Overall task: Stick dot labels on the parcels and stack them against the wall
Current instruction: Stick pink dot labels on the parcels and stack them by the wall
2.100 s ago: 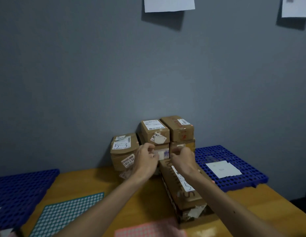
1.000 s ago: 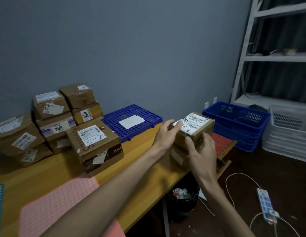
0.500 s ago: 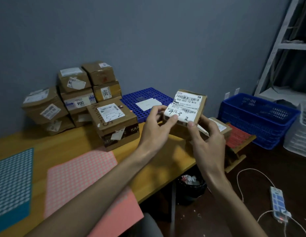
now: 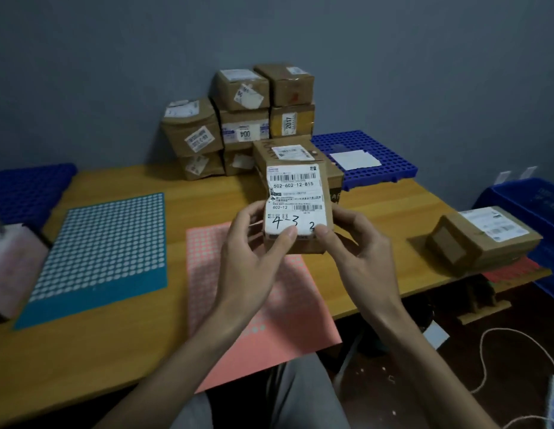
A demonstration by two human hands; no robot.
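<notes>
Wall [image 4: 114,72]: grey, behind the far edge of the counter.
Counter [image 4: 207,187]: wooden; the view has swung back to face it squarely, where half a second ago it looked toward the right end.
Stacked parcels [image 4: 238,119]: brown boxes piled against the wall, with one larger box [image 4: 288,150] just in front; arrangement unchanged.
Teal dot-label sheet [image 4: 105,243]: flat on the counter at left.
Pink dot-label sheet [image 4: 269,320]: flat at the near edge, directly below the hands.
Blue grid tray [image 4: 377,144]: right of the stack, with a white paper on it.
Waiting parcel [image 4: 482,239]: off the counter's right end, on a low red-topped stand.
Held parcel [image 4: 297,209]: lifted in the air above the pink sheet, shipping label facing the camera; earlier it hung over the counter's right edge.
Left hand [image 4: 247,252]: grips the parcel's left side.
Right hand [image 4: 359,246]: grips the right side.
Fingers [image 4: 251,212]: curled round the parcel's sides, both thumbs pressed on the label's lower edge, pinching the box.
</notes>
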